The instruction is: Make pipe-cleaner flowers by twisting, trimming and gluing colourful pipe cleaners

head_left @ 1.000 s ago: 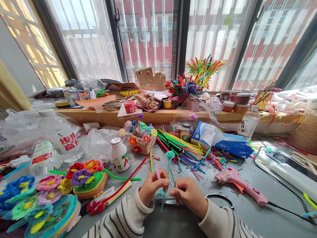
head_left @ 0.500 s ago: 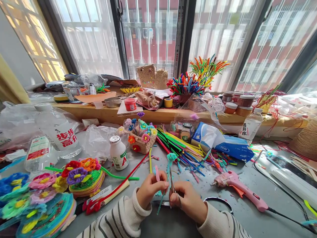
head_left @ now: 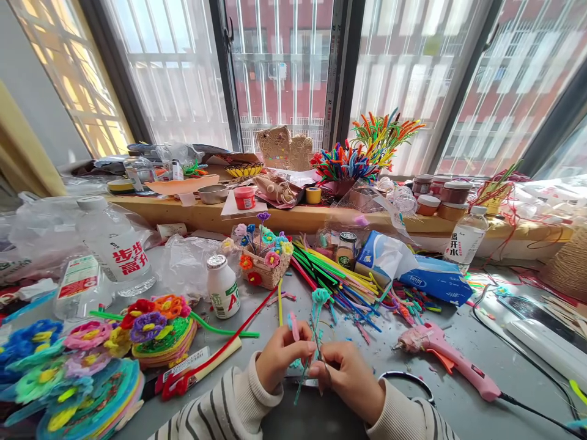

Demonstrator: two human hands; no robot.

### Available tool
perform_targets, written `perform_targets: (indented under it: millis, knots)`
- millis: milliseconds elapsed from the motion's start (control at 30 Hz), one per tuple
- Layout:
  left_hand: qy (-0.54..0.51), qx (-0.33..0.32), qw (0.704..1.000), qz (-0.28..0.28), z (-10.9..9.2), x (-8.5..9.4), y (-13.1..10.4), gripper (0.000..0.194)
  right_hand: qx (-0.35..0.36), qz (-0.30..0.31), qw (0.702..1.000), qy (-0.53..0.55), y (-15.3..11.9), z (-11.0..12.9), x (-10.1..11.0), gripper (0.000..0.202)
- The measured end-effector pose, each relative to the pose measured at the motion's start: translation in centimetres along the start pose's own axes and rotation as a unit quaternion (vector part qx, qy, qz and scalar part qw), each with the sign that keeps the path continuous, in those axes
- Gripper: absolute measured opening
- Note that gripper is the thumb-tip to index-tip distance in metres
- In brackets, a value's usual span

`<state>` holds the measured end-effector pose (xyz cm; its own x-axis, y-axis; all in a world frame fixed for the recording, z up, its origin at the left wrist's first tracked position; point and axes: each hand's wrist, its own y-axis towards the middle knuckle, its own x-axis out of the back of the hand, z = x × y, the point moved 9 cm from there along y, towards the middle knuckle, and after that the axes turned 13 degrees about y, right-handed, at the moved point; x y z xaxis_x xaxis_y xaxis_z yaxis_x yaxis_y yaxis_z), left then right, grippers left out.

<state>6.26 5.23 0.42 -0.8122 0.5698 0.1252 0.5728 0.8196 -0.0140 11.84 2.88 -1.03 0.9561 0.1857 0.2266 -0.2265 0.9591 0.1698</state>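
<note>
Between my hands stands a teal pipe-cleaner flower [head_left: 320, 296], its stem running down past my fingers. My left hand [head_left: 283, 356] is closed, pinching the stem between thumb and fingertips. A pale pink fuzzy piece [head_left: 294, 327] sticks up from the same fingers. My right hand [head_left: 351, 373] is closed too, its fingertips against the stem and on a thin dark wire-like strand whose kind I cannot make out. Scissors lie on the table behind my hands; a black handle loop [head_left: 409, 386] shows at the right, and the rest is partly hidden.
A pink glue gun [head_left: 452, 354] lies at the right with its cord. Loose pipe cleaners [head_left: 339, 275] spread behind my hands. A flower basket [head_left: 263, 269], a white bottle [head_left: 222, 287] and fuzzy flowers [head_left: 147, 327] stand left. Blue tissue packaging [head_left: 428, 278] lies at back right.
The view has tilted slightly, so everything sits a little lower. My right fingertips have come closer to my left ones at the stem. The left hand keeps its pinch.
</note>
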Motion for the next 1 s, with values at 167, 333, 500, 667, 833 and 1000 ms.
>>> perform_targets:
  millis: [167,333,500,667,833,1000]
  knots:
    - [-0.003,0.001,1.0,-0.005,0.0,0.0,-0.2,0.016,0.011,0.01,1.0,0.006,-0.1,0.2,-0.1,0.057]
    - [0.0,-0.002,1.0,0.002,0.0,-0.2,-0.1,0.016,0.016,0.012,1.0,0.002,-0.3,0.5,-0.1,0.057]
    - [0.001,-0.006,1.0,0.006,0.2,-0.1,0.0,0.015,0.011,-0.002,1.0,-0.007,-0.1,0.1,-0.2,0.058]
    - [0.002,-0.005,1.0,-0.011,0.2,0.3,-0.1,0.016,0.012,-0.002,1.0,0.019,0.0,0.1,-0.1,0.059]
    - [0.007,-0.005,1.0,-0.009,0.1,0.2,0.0,0.018,0.029,0.017,0.998,0.047,-0.3,0.7,0.1,0.063]
    - [0.008,-0.03,0.999,-0.033,-0.2,0.8,-0.1,0.017,0.025,0.039,0.998,0.052,-0.3,1.0,0.0,0.065]
